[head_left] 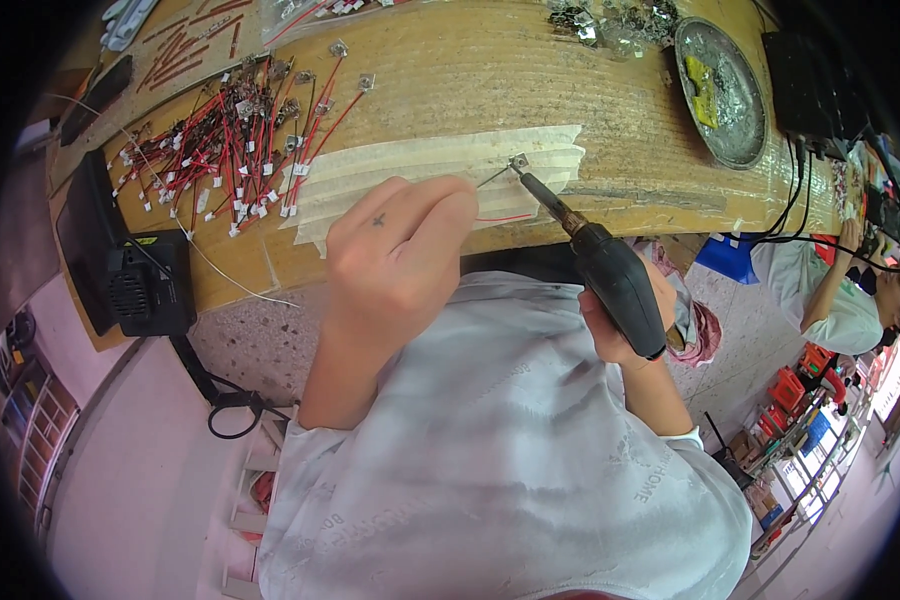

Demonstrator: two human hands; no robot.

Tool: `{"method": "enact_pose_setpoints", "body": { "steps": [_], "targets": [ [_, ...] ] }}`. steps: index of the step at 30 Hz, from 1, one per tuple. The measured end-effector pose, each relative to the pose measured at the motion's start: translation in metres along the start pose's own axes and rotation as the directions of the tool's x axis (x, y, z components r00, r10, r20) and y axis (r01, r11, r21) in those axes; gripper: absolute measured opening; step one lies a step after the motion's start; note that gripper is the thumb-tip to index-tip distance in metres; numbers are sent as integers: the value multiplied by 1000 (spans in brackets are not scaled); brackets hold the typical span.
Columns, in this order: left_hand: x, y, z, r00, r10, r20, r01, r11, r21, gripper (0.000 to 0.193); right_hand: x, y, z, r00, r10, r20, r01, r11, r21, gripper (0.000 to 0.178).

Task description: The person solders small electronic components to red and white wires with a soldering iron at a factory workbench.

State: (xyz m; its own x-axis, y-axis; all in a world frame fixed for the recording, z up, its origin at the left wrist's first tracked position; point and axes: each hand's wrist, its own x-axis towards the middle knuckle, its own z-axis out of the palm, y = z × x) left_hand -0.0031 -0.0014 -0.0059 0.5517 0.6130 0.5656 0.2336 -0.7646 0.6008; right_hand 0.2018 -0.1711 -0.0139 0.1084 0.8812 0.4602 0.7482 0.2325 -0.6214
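Observation:
My left hand is closed in a pinch on a thin black wire. The wire's far end reaches a small metal component on the strips of pale masking tape. A red wire also sticks out beside my left fingers. Wrapped around the black handle of a soldering iron is my right hand. The iron's tip points at the component, right by the black wire's end; whether they touch is too small to tell.
A heap of red and black wires with white connectors lies left on the wooden table. At right stand a round metal dish with a yellow sponge and a black box with cables. A black fan-like device sits at the left edge.

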Motion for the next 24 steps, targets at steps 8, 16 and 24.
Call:
{"method": "enact_pose_setpoints", "body": {
  "steps": [8, 16, 24],
  "targets": [
    [0, 0, 0, 1000, -10, -4, 10, 1000, -4, 27, -3, 3, -2, 1000, 20, 22, -20, 1000, 9, 25],
    [0, 0, 1, 1000, -8, -5, 8, 1000, -3, 27, -9, -1, -7, 993, 103, 65, -108, 992, 69, 30],
    [1, 1, 1, 1000, -11, -5, 11, 1000, 5, 27, -8, -2, -7, 993, 99, 71, -103, 993, 64, 29]
  ]
}}
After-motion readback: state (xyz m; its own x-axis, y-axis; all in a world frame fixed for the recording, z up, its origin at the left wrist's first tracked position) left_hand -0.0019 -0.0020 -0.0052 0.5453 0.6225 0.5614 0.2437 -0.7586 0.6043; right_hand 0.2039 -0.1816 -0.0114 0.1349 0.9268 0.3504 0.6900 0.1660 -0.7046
